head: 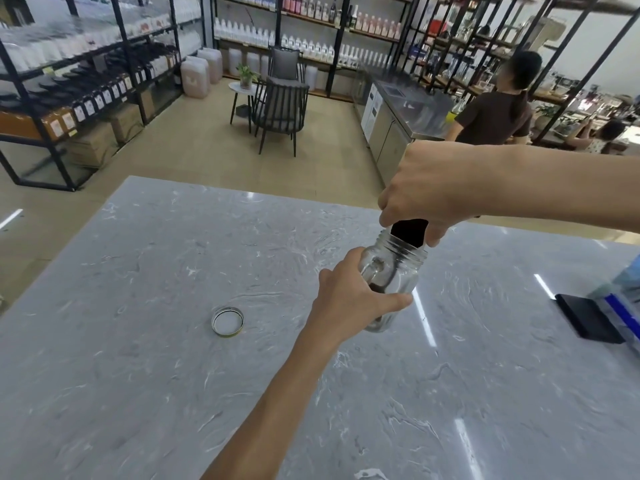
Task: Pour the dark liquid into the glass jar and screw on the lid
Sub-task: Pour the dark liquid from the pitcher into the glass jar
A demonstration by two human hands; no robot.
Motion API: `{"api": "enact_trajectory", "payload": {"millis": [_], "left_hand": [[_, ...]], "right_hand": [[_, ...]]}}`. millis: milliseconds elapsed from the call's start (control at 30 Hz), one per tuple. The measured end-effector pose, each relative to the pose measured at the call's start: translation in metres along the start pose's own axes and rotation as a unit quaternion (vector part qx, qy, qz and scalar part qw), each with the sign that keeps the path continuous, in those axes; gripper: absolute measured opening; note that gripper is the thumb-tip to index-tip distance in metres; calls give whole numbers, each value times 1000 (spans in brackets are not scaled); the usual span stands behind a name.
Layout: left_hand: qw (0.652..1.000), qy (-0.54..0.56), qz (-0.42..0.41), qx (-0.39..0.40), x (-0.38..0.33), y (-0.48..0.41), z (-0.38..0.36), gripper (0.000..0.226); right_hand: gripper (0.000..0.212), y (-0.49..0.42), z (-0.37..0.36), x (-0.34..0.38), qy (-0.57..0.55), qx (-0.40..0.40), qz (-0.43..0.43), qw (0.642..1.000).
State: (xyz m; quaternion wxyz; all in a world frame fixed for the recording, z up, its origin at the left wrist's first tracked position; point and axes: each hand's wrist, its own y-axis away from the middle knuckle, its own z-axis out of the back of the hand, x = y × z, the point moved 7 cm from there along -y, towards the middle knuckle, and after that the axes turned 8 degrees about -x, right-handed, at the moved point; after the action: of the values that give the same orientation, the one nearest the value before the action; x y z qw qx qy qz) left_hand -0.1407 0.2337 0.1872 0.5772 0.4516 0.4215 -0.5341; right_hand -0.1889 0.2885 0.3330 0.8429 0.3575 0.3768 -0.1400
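Note:
My left hand grips a clear glass jar around its body and holds it tilted just above the grey marble table. My right hand is closed over a small dark container, tipped mouth-down into the jar's threaded opening. A thin dark stream runs down inside the jar, and a little dark liquid lies at its lower side. The jar's metal lid lies upside down on the table, well left of the jar, white liner facing up.
A dark flat object and a blue-and-clear package sit at the table's right edge. Beyond the table are a person in a brown shirt, a steel counter, black chairs and shelving full of bottles.

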Motion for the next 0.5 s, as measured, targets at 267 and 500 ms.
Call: {"api": "enact_trajectory", "payload": {"millis": [267, 500], "left_hand": [[1000, -2, 3, -1, 13, -7, 9, 84], [1000, -2, 6, 9, 15, -8, 11, 90]], "right_hand": [[44, -14, 5, 5, 31, 35, -4, 999], [48, -15, 7, 7, 24, 59, -9, 998]]}}
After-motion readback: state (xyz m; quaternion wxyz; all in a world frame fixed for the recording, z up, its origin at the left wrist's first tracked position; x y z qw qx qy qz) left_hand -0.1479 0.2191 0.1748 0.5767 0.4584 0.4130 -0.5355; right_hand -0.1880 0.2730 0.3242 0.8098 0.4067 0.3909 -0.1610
